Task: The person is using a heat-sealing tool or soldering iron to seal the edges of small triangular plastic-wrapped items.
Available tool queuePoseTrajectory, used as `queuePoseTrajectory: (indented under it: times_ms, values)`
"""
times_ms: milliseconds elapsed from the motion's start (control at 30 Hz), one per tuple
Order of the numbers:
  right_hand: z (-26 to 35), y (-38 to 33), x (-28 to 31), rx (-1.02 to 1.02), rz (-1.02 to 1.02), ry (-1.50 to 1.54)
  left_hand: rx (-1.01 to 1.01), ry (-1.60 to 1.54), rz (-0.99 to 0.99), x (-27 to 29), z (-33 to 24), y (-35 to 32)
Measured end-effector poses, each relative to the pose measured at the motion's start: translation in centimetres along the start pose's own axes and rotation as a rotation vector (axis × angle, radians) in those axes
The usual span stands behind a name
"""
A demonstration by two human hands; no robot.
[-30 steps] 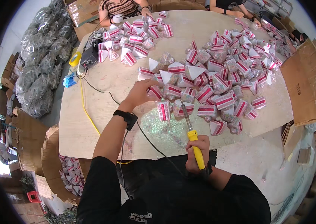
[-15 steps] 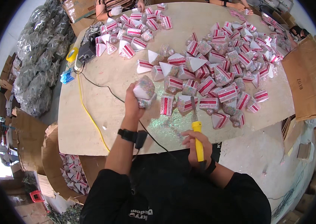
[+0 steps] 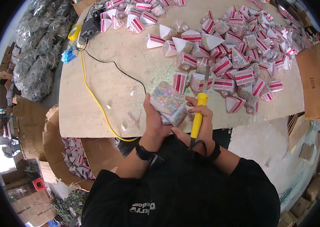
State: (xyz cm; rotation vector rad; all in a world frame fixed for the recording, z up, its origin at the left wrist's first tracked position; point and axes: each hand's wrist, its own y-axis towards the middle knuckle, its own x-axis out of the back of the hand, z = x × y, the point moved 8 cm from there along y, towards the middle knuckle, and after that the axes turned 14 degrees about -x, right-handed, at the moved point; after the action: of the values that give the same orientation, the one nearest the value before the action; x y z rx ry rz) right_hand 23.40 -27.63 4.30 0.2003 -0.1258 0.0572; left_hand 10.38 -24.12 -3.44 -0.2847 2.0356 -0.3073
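My left hand [image 3: 155,122] is closed around a toy cake slice [image 3: 168,99], white with multicoloured speckles and a bunched clear wrap on its lower side. In my right hand [image 3: 205,120], a soldering iron [image 3: 198,118] with a yellow handle is gripped, its metal shaft pointing away from me over the table. The iron is apart from the slice in my left hand. Just beyond the hands lies a wrapped cake slice [image 3: 180,82] with a pink stripe, at the near edge of a big pile of similar slices [image 3: 222,66].
Another group of slices [image 3: 136,24] lies at the far left of the table [image 3: 92,81]. A black control box [image 3: 90,28], yellow tape [image 3: 74,32] and a yellow cable [image 3: 90,108] are along the left side. A cardboard box [image 3: 77,159] with more slices stands below left.
My left hand has come nearer and to the right, turning the slice so its speckled face shows. The iron has shifted slightly, and the view has tilted down toward me.
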Motion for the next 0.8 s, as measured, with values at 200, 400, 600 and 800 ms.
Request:
queuePoseTrajectory:
  times_ms: [200,400,600,800]
  values:
    - [-0.3,-0.8,-1.0,0.047,0.028,0.054,0.003,-0.254,0.303,-0.6,0.2,-0.8]
    - [0.1,-0.7,-0.8,0.117,-0.006,0.033,-0.057,-0.225,0.267,0.1,-0.3,-0.3]
    - [-1.0,-0.7,0.1,-0.059,-0.07,0.16,-0.316,-0.07,0.291,0.5,-4.3,0.7]
    - [-2.3,0.2,2.3,-0.176,-0.158,0.26,-0.715,0.371,0.485,-2.7,-8.6,-2.7]
